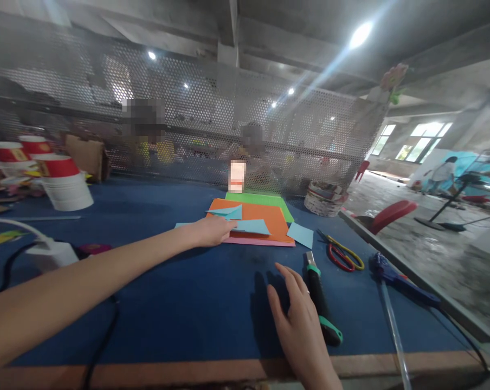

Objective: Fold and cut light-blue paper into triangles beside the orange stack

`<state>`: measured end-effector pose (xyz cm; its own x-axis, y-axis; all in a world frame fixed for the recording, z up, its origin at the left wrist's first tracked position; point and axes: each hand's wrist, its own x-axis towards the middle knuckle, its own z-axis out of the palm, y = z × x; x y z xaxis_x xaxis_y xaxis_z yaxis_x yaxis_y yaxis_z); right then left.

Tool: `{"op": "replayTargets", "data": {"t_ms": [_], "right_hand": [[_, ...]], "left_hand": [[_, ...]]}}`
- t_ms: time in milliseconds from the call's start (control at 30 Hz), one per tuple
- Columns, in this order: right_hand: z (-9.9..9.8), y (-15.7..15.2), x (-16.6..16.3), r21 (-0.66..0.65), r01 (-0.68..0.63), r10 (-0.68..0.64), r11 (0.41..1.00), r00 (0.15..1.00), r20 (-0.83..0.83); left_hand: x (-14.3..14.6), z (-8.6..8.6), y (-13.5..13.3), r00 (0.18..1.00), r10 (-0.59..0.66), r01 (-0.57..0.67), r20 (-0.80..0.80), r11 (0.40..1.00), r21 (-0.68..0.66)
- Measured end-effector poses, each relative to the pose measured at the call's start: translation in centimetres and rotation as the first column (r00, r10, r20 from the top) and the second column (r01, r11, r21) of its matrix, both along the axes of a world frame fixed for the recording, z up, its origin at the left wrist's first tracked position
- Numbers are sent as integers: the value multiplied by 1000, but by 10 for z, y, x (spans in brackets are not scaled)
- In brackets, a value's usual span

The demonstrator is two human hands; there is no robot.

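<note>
My left hand [213,231] reaches forward, its fingers closed at the edge of a light blue sheet of paper [253,226]. A folded light blue piece [229,212] stands just above my knuckles. Beneath them lies a stack of coloured paper, with an orange sheet [279,218] on top, a green sheet [269,201] behind and pink at the front. A small blue square [302,235] rests at the stack's right side. My right hand [296,314] hovers low over the table, fingers apart and holding nothing. Right beside it lies a black and green utility knife [318,292].
Scissors [345,254] with red and yellow handles and a blue glue gun [403,279] with a clear stick lie at right. Behind them stands a woven basket [324,199]. Paper cups [64,184] and a white power strip [56,257] are at left. A perforated screen [204,108] bounds the back.
</note>
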<state>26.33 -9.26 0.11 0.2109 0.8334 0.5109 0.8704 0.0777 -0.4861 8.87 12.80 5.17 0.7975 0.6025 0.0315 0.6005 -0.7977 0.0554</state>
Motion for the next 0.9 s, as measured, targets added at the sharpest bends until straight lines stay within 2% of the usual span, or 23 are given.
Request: {"op": "replayTargets", "data": {"t_ms": [200, 400, 600, 800, 900], "right_hand": [[-1, 2, 1, 47, 3, -4, 999, 1000, 31], [2, 2, -1, 184, 59, -72, 981, 995, 65], [3, -1, 5, 222, -119, 94, 968, 988, 120], [10, -4, 0, 231, -146, 144, 962, 989, 25], [18, -8, -6, 226, -105, 122, 969, 990, -65]], "left_hand": [[-14, 6, -12, 994, 11, -15, 109, 999, 36], [-33, 4, -57, 945, -93, 99, 313, 995, -3], [-48, 0, -90, 877, -147, 195, 457, 979, -59], [-54, 0, -102, 854, -111, 160, 509, 986, -54], [-54, 5, -104, 843, -95, 129, 529, 991, -29]]}}
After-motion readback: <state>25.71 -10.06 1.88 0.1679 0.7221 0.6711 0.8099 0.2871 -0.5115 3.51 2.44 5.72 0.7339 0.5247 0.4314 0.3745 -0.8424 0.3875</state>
